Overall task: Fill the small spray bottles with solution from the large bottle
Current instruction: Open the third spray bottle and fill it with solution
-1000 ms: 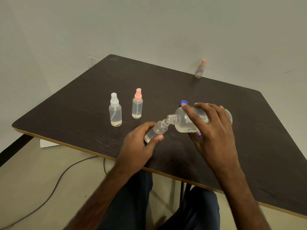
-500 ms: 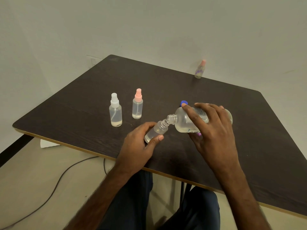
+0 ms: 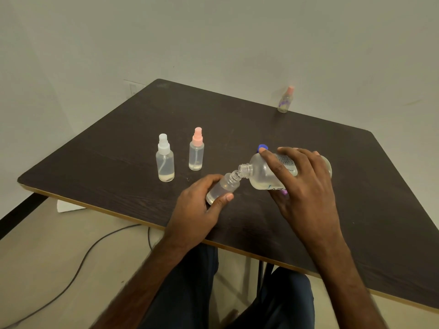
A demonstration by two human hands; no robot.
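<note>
The left hand [image 3: 197, 210] curls round the small bottle [image 3: 225, 185], thumb on its near side and fingers behind, holding it tilted with its open threaded neck aimed up and to the right. The right hand [image 3: 304, 186] grips the large bottle [image 3: 259, 172] from above, fingers spread across its printed label, and holds it tipped almost onto its side. The two mouths meet just between the hands, the large bottle's rim sitting over the small one's neck. Both bottles are clear, rounded plastic. A shallow pool of pale liquid lies along the large bottle's lower side, and a little gathers in the small bottle's base. A blue cap [image 3: 263, 147] lies on the table [image 3: 237, 129] just behind the right hand's fingertips. To the left, well apart from the hands, two capped spray bottles stand upright side by side, a white-topped one [image 3: 165, 160] and a pink-topped one [image 3: 196, 150], each a clear cylinder with a thin tube inside and a little liquid at the bottom. Another pink-topped bottle [image 3: 286, 99] stands at the far edge by the wall. The tabletop is dark, matt wood grain with a pale edge. On the floor below lie a dark cable [image 3: 78, 264] and a white scrap [image 3: 69, 206].
</note>
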